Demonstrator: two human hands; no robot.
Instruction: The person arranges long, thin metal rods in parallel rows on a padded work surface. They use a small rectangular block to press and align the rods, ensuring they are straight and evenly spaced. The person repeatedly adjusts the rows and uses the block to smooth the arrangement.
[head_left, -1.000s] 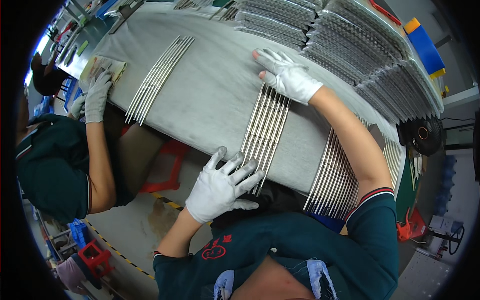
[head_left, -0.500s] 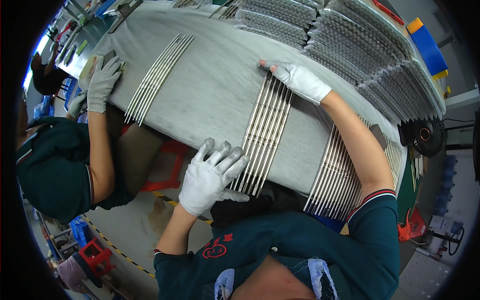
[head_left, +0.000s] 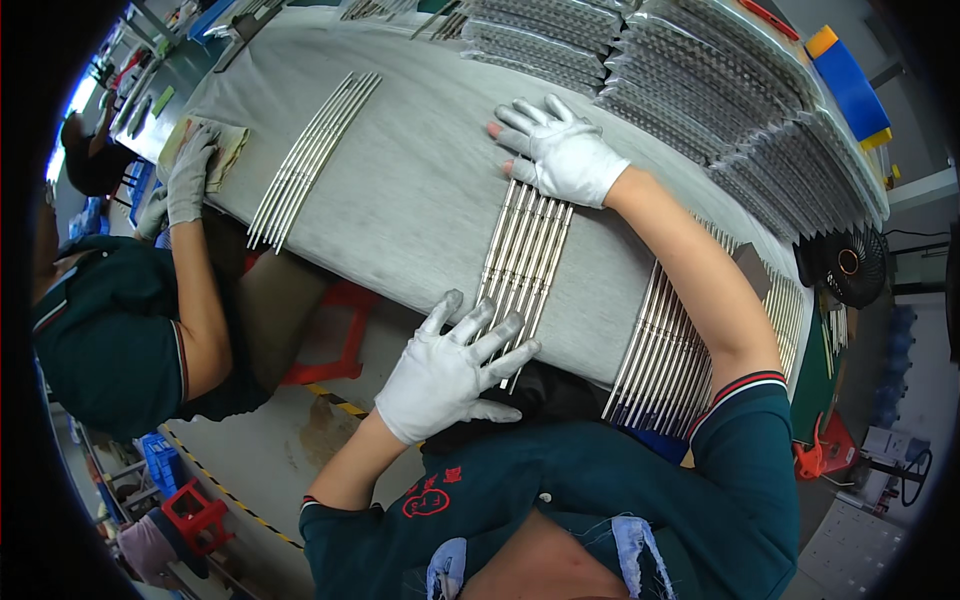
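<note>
Several slim silvery metal rods (head_left: 525,235) lie side by side on the grey-covered table before me, with ringed joints along them. My left hand (head_left: 450,365), in a white glove, rests with spread fingers over their near ends. At the far ends lies my right hand (head_left: 565,155), gloved too, its fingers stretched and apart; two fingertips poke bare out of the glove. The palm hides the rods' far tips. Neither hand is wrapped round a rod. Under my right forearm a larger row of rods (head_left: 655,340) lies at the table's right.
A smaller row of rods (head_left: 315,160) lies to the left, near a co-worker's gloved hand (head_left: 190,175) on a cloth (head_left: 232,150). Plastic-wrapped stacks of rods (head_left: 700,90) line the far right. A black fan (head_left: 850,262) stands by the right edge; a grey block (head_left: 748,268) sits among the rods.
My right hand has shifted slightly left and nearer, its fingers fanning out over the rods' far ends. My left hand has slid right, further onto the near ends. The co-worker's hand moved on the cloth.
</note>
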